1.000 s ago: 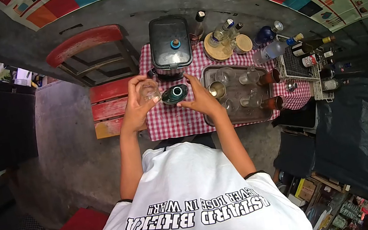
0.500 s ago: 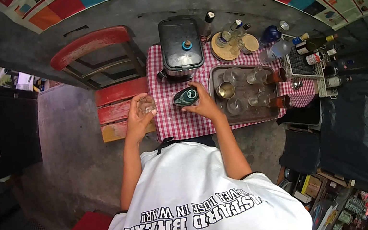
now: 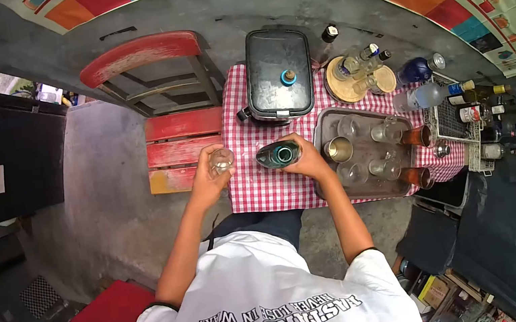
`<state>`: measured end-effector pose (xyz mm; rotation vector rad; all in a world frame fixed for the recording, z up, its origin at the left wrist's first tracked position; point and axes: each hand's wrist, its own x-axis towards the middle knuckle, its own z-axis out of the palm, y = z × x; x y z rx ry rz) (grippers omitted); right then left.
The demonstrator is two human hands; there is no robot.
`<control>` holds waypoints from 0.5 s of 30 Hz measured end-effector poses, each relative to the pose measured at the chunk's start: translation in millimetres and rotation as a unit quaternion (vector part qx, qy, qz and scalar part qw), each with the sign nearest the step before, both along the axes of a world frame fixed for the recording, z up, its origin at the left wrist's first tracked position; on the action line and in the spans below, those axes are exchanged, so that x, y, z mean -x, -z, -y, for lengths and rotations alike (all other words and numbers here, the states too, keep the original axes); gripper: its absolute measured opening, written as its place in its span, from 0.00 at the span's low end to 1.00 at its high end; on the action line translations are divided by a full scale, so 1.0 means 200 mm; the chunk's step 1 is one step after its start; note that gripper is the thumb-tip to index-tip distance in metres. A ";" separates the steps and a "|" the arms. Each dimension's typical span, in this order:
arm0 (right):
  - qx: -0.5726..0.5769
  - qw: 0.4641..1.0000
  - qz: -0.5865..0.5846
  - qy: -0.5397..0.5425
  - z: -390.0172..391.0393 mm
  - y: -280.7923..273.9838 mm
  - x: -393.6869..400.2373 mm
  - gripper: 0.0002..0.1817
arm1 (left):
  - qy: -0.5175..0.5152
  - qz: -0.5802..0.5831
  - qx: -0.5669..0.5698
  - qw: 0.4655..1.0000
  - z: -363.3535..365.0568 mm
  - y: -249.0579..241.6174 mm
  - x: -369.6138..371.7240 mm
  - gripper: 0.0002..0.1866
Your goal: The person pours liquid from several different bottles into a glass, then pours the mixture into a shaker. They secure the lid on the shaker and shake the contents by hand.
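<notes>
A clear glass (image 3: 222, 160) is held in my left hand (image 3: 207, 177), at the left edge of the table with the red-and-white checked cloth (image 3: 256, 192). My right hand (image 3: 307, 158) wraps round the right side of a dark green bottle (image 3: 277, 155), its round opening facing up. Glass and bottle are a short way apart. Just right of my right hand lies a brown tray (image 3: 372, 193), bearing a metal cup (image 3: 339, 149), several clear glasses (image 3: 387, 132) and reddish-brown glasses (image 3: 416, 177).
A black lidded container (image 3: 277, 72) stands at the table's back. Bottles on a round wooden board (image 3: 339, 82) are behind the tray, and more bottles (image 3: 469, 115) stand by a wire rack (image 3: 477, 151). A red chair (image 3: 184, 149) is at the left.
The view has shifted, so the table and tray appear lower and further right. Both hands still hold the glass and the bottle, at about the same spacing.
</notes>
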<state>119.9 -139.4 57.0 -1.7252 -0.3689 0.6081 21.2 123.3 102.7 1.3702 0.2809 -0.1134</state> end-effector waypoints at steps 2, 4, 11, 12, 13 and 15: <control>0.022 0.998 0.044 0.027 0.00 0.02 0.02 0.34 | -0.018 0.014 -0.022 0.999 0.05 0.09 -0.04 0.31; 0.006 0.996 0.064 0.060 -0.03 0.00 0.06 0.33 | -0.044 0.028 -0.052 0.997 0.11 0.18 -0.08 0.31; -0.059 0.992 0.034 0.103 -0.07 0.19 0.10 0.37 | -0.100 0.041 -0.099 0.989 0.25 0.37 -0.15 0.31; -0.061 0.995 0.049 0.066 -0.06 0.17 0.08 0.41 | -0.102 0.030 -0.091 0.990 0.26 0.38 -0.16 0.31; -0.061 0.996 0.065 0.028 -0.05 0.14 0.07 0.45 | -0.097 0.030 -0.089 0.991 0.27 0.39 -0.17 0.31; -0.044 0.996 0.006 -0.075 -0.01 0.13 0.04 0.54 | -0.107 0.017 -0.073 0.991 0.30 0.40 -0.18 0.31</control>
